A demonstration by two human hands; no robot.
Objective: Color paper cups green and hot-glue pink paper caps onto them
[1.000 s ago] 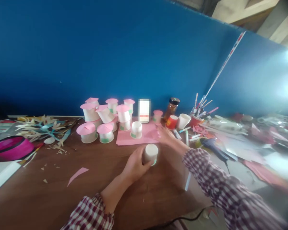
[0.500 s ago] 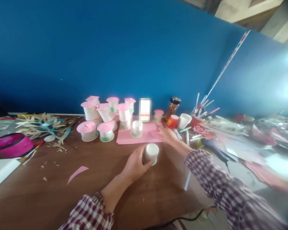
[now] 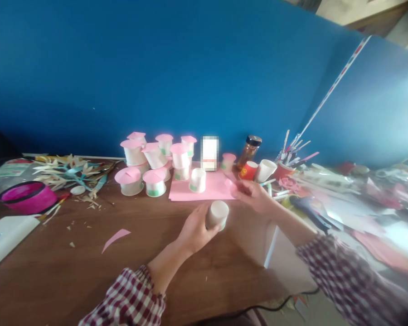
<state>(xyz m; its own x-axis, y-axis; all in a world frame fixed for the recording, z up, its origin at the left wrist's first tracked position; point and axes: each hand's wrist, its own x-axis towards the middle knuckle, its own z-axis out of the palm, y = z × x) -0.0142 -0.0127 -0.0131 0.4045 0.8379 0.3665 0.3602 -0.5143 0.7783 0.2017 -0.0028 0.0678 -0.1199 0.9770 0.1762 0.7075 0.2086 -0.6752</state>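
My left hand (image 3: 196,230) is wrapped round a white paper cup (image 3: 219,213) turned bottom up, low over the brown table. Further right, my right hand (image 3: 253,194) has its fingers drawn together at the right end of the pink paper sheets (image 3: 214,190). A pale pink shape shows at its fingertips, but it blends with the sheets, so what they hold is not clear. Another white paper cup (image 3: 197,180) stands upside down on the sheets. Behind the right hand is a small cup with a pink paper top (image 3: 228,162).
Several white cups with pink paper roofs (image 3: 155,182) stand stacked at the back left. A dark-lidded jar (image 3: 250,151), a red cup (image 3: 249,170) and a tilted white cup (image 3: 265,170) are at the back right. A pink scrap (image 3: 116,239) lies at the left.
My right hand has drawn back from the pink sheets toward me, its fingers now closed together. The left hand keeps hold of its paper cup. The view has turned slightly.
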